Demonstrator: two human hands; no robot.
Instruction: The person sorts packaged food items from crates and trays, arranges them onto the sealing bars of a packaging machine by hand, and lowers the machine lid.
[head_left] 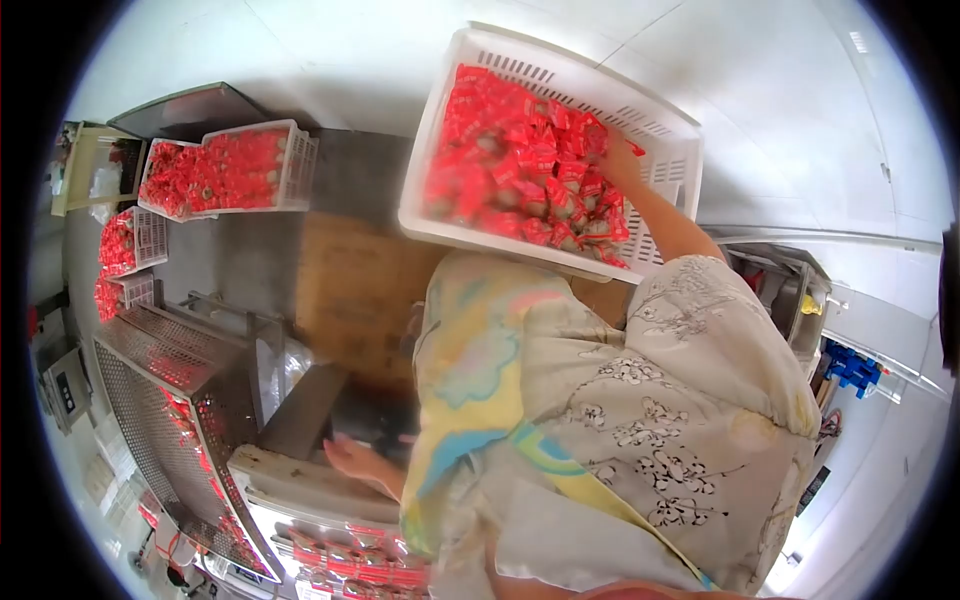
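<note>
A white plastic crate (560,262) with slotted walls holds a heap of red-wrapped packets (530,165), some with clear parts showing a brownish content. My right hand (620,160) reaches into this crate at its right side and touches the packets there. Its fingers are hidden among the red wrappers, so their grip does not show. Away from the crate, my left hand (355,460) hangs beside a worn metal ledge (290,478). The fingers of that hand look stretched and apart, with nothing held in them.
Another white crate (300,165) of red packets stands at the upper left, with smaller crates (152,240) below it. A perforated metal trough (150,400) with red packets runs along the left. More red packets (350,560) lie at the bottom. Brown cardboard (350,290) covers the floor.
</note>
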